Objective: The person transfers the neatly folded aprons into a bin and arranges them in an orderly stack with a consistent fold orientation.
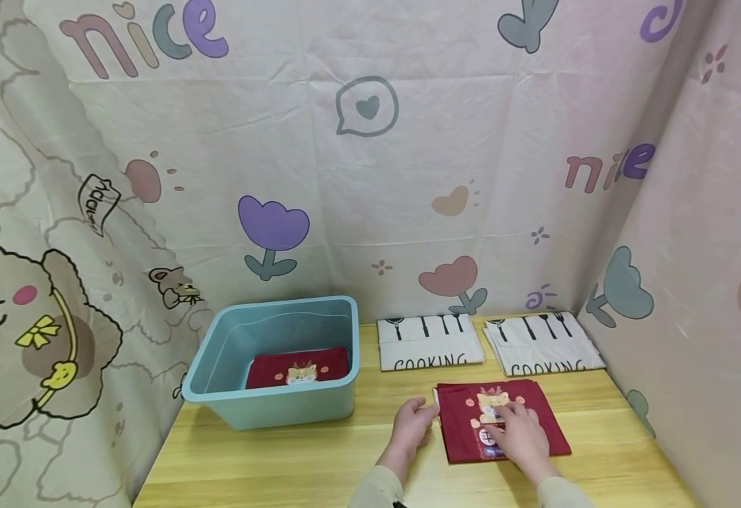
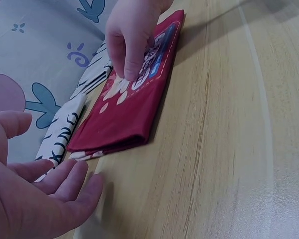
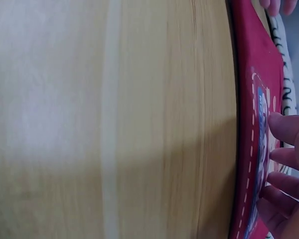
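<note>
A folded dark red cloth (image 1: 459,437) with a cartoon animal print lies flat on the wooden table. My right hand (image 1: 524,439) is over its printed middle, fingertips touching the surface; in the right wrist view the fingers (image 3: 286,157) are slightly bent and apart. Beside the cloth's left edge is my left hand (image 1: 411,427), palm facing inward and holding nothing. The left wrist view shows its fingers (image 2: 72,186) spread, near the corner of the red cloth (image 2: 114,124), where a pale layer peeks out underneath.
A light blue bin (image 1: 269,409) stands at the left, with another red printed cloth (image 1: 297,367) inside. Two folded white cloths lettered COOKING, the left one (image 1: 430,346) and the right one (image 1: 545,342), lie by the back curtain (image 1: 370,190). Curtains enclose both sides.
</note>
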Demonstrator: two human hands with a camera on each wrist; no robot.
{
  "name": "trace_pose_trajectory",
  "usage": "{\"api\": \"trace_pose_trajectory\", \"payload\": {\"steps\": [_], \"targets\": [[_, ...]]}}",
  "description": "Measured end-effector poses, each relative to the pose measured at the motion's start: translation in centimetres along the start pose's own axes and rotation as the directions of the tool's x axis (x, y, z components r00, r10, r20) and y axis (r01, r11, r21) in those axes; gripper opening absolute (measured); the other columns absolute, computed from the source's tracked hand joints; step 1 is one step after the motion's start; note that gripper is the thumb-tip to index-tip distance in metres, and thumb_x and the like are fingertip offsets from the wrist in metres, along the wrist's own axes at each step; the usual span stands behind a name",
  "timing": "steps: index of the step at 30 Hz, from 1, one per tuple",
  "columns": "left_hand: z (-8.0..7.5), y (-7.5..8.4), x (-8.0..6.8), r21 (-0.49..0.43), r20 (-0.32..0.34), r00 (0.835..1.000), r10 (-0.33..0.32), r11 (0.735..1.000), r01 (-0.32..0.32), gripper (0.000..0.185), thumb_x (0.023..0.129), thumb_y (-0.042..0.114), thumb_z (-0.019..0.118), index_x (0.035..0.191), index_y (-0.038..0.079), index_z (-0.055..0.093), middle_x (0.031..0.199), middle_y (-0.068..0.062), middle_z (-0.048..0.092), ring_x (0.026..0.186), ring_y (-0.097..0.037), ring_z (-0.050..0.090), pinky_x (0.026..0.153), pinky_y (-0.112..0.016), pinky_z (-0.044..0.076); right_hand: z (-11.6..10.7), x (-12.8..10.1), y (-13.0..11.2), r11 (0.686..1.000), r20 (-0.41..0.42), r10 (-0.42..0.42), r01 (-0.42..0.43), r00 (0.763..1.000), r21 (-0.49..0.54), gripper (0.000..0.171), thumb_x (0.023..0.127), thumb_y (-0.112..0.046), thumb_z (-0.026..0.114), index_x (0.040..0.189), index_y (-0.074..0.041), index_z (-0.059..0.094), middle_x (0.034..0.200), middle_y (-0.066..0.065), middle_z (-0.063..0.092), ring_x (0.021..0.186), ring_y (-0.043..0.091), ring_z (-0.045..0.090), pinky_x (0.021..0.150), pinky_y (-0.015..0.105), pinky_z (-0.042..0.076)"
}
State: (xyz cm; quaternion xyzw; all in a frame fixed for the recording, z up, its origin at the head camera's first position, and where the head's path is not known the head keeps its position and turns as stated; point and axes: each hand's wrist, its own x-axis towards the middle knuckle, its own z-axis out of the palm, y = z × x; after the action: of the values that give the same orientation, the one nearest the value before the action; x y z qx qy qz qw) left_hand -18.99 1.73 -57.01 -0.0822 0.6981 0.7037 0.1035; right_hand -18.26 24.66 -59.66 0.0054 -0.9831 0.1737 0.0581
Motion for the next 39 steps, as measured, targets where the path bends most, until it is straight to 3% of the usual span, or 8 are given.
{"api": "trace_pose_trajectory", "payload": {"steps": [10, 14, 17, 21, 28, 39], "targets": [[-0.1, 0.0, -0.2, 0.019, -0.042, 0.999, -0.003, 1.0, 0.004, 0.06, 0.09, 0.023, 0.07, 0.133, -0.014, 0.05, 0.103, -0.008, 0.067, 0.086, -0.018, 0.061, 0.069, -0.041, 0.052, 0.1, -0.1, -1.7, 1.0, 0.026, -0.019, 0.018, 0.999, 0.016, 0.044, 0.08, -0.031, 0.081, 0.114, -0.006, 0.071, 0.113, 0.018, 0.061, 0.1, 0.037, 0.052, 0.078, 0.053, 0.051], [-0.1, 0.0, -0.3, 0.022, -0.052, 0.999, -0.003, 1.0, 0.004, 0.058, 0.09, 0.022, 0.069, 0.132, -0.014, 0.05, 0.102, -0.008, 0.067, 0.085, -0.019, 0.061, 0.068, -0.039, 0.051, -0.3, -0.1, -1.7, 0.999, 0.009, -0.023, 0.022, 1.0, 0.043, 0.04, 0.082, -0.029, 0.079, 0.112, -0.004, 0.071, 0.115, 0.023, 0.062, 0.105, 0.043, 0.055, 0.084, 0.057, 0.05], [-0.1, 0.1, -0.3, 0.013, -0.058, 0.998, -0.007, 1.0, 0.008, 0.06, 0.09, 0.022, 0.069, 0.133, -0.014, 0.049, 0.1, -0.007, 0.066, 0.078, -0.018, 0.059, 0.063, -0.035, 0.048, -0.8, 0.2, -1.4, 0.996, -0.009, -0.023, 0.023, 1.0, 0.082, 0.038, 0.084, -0.023, 0.076, 0.113, -0.001, 0.069, 0.117, 0.028, 0.061, 0.11, 0.047, 0.055, 0.091, 0.059, 0.046], [0.1, 0.2, -0.2, 0.001, -0.068, 0.998, -0.018, 1.0, 0.018, 0.061, 0.089, 0.022, 0.07, 0.133, -0.014, 0.049, 0.097, -0.006, 0.065, 0.066, -0.016, 0.053, 0.058, -0.03, 0.043, -1.6, 0.8, -0.6, 0.99, -0.038, 0.01, -0.004, 0.999, 0.14, 0.037, 0.086, -0.019, 0.072, 0.116, 0.003, 0.067, 0.112, 0.026, 0.063, 0.104, 0.045, 0.059, 0.088, 0.058, 0.047], [0.3, 0.2, 0.1, 0.024, -0.093, 0.995, -0.027, 0.999, 0.029, 0.059, 0.09, 0.023, 0.071, 0.132, -0.014, 0.051, 0.104, -0.01, 0.067, 0.089, -0.021, 0.063, 0.071, -0.04, 0.053, -3.1, 1.7, 1.5, 0.972, -0.05, 0.1, -0.087, 0.994, 0.218, 0.04, 0.09, -0.018, 0.068, 0.12, 0.008, 0.062, 0.106, 0.025, 0.066, 0.098, 0.042, 0.062, 0.085, 0.057, 0.048], [0.5, 0.6, 0.0, 0.05, -0.12, 0.991, -0.055, 0.997, 0.062, 0.057, 0.09, 0.022, 0.071, 0.131, -0.013, 0.052, 0.119, -0.024, 0.061, 0.106, -0.034, 0.06, 0.085, -0.051, 0.052, -4.5, 1.9, 4.8, 0.944, 0.002, 0.199, -0.192, 0.98, 0.268, 0.048, 0.094, -0.02, 0.062, 0.126, 0.014, 0.054, 0.115, 0.033, 0.061, 0.106, 0.049, 0.058, 0.089, 0.059, 0.045]]}}
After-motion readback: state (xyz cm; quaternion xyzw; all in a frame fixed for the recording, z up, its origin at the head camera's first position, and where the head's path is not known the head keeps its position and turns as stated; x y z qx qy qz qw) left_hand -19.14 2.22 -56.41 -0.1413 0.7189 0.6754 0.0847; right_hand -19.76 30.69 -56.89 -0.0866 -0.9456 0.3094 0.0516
